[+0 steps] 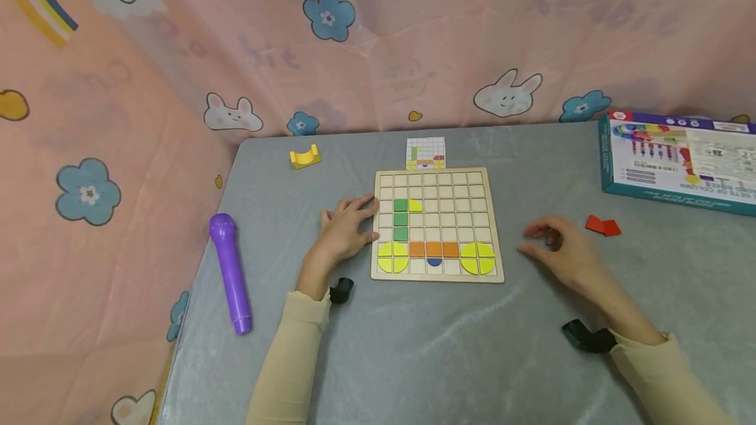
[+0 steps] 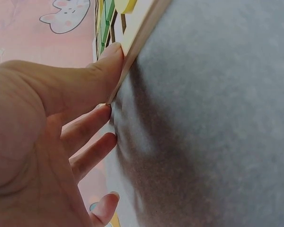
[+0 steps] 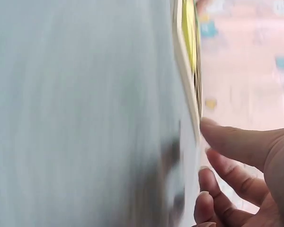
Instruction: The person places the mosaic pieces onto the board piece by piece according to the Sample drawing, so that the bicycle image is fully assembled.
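Note:
A wooden grid board [image 1: 440, 282] lies on the grey table, filled in places with coloured pieces. Three green squares [image 1: 401, 219] stand in a column, with a yellow quarter-circle [image 1: 415, 205] beside the top one. Lower down, three orange squares [image 1: 434, 250] lie between two yellow discs made of quarter pieces, above a blue half-circle [image 1: 434, 262]. My left hand [image 1: 344, 231] touches the board's left edge with thumb and fingertips spread along it. Loosely curved, my right hand [image 1: 564, 251] hovers between the board and two red pieces [image 1: 604, 225]; nothing shows between its fingers.
A small pattern card [image 1: 425, 153] touches the board's far edge. A yellow curved block [image 1: 305, 157] is at the far left, a purple toy microphone [image 1: 231, 274] lies along the left side, and a toy box [image 1: 679, 162] sits at the far right.

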